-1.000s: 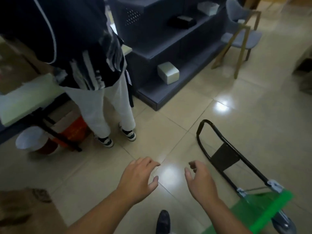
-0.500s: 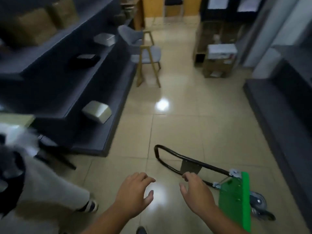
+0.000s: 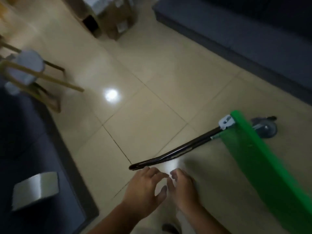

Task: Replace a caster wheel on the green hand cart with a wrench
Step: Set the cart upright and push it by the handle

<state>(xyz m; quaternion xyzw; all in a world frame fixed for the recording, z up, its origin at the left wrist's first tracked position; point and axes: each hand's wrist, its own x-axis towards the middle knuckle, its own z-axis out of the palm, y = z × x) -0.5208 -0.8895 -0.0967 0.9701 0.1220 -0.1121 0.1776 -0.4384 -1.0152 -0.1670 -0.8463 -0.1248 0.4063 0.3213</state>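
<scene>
The green hand cart [image 3: 263, 162] stands on its edge on the tiled floor at the right, its deck running toward the lower right corner. Its black folded handle [image 3: 177, 152] lies low across the floor, reaching left toward my hands. One grey caster wheel [image 3: 265, 128] shows behind the deck's far end. My left hand [image 3: 143, 190] and my right hand [image 3: 184, 188] hover side by side just short of the handle's end, fingers spread, holding nothing. No wrench is visible. The picture is blurred.
Dark grey stepped shelving [image 3: 33, 149] runs along the left with a pale box [image 3: 36, 190] on it. A grey chair with wooden legs [image 3: 30, 73] stands at the far left. Cardboard boxes [image 3: 109, 17] sit at the top, and another dark platform [image 3: 236, 36] fills the upper right.
The view has swung right and down; the standing person is out of sight. The cart now appears closer at the right, and my hands have come nearer together by the handle's end.
</scene>
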